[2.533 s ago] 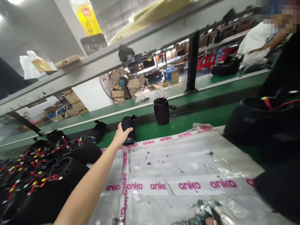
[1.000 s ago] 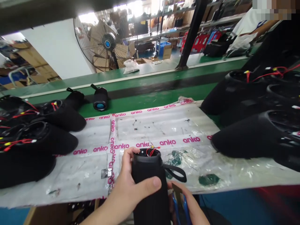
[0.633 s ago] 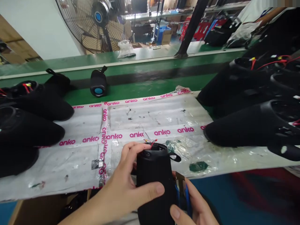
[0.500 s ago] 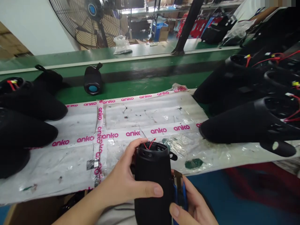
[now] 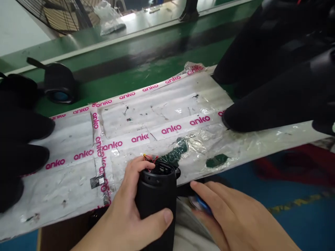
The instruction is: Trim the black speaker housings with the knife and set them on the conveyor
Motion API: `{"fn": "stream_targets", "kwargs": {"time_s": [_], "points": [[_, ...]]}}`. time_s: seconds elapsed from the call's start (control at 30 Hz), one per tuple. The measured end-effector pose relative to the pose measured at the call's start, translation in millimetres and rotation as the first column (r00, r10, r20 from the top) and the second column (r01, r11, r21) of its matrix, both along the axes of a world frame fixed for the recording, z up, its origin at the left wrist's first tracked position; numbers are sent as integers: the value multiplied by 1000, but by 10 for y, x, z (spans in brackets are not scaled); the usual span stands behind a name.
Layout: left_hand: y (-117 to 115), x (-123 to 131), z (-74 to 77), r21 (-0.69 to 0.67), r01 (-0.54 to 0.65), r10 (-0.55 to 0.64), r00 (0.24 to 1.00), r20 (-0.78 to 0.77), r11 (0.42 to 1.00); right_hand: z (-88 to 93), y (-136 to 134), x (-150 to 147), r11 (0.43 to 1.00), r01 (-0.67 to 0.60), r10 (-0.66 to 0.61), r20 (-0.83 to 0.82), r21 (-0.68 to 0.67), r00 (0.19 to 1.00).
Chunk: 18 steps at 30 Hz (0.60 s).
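Note:
In the head view, my left hand [image 5: 131,205] is wrapped around a black fabric-covered cylindrical speaker [image 5: 156,205]. Its thumb presses the near side, while the fingers reach over the open top rim. Thin red and dark wires [image 5: 149,159] with a small pale connector stick out by my fingertips. My right hand [image 5: 222,209] is just right of the speaker, curled around a blue-handled tool [image 5: 202,204]. Fingers and motion blur hide most of the tool, so its exact kind does not show. A black strap loop [image 5: 178,172] hangs at the rim.
White foam sheeting with pink-printed tape [image 5: 171,129] covers the bench. Several black speaker bodies lie at the left [image 5: 23,157] and right [image 5: 272,101]. A smaller speaker [image 5: 59,83] stands on the green surface [image 5: 146,75]. A clear plastic bag [image 5: 108,17] lies on the ledge behind.
The view has tilted down. My left fingers have moved over the rim to the wires. My right hand has turned back-up and shifted away from the speaker's side, still with the blue-handled tool.

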<state>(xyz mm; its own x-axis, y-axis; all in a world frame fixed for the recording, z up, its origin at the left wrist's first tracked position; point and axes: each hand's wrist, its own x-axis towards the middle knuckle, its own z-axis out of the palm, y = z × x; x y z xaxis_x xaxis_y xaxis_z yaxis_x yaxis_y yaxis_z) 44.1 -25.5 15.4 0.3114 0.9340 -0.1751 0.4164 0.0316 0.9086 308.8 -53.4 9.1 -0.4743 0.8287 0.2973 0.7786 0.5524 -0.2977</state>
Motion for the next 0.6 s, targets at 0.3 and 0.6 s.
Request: {"fn": "stream_targets", "kwargs": {"time_s": [0.3,0.6], "points": [[30,-22,-16,-46,33,-30,997,67,998,116,377,-109,978,-143,124,128,152,984],[50,-25,-11,-127,19,-3,992,127,992,115,351,-128,980,-134,119,105,145,987]]}}
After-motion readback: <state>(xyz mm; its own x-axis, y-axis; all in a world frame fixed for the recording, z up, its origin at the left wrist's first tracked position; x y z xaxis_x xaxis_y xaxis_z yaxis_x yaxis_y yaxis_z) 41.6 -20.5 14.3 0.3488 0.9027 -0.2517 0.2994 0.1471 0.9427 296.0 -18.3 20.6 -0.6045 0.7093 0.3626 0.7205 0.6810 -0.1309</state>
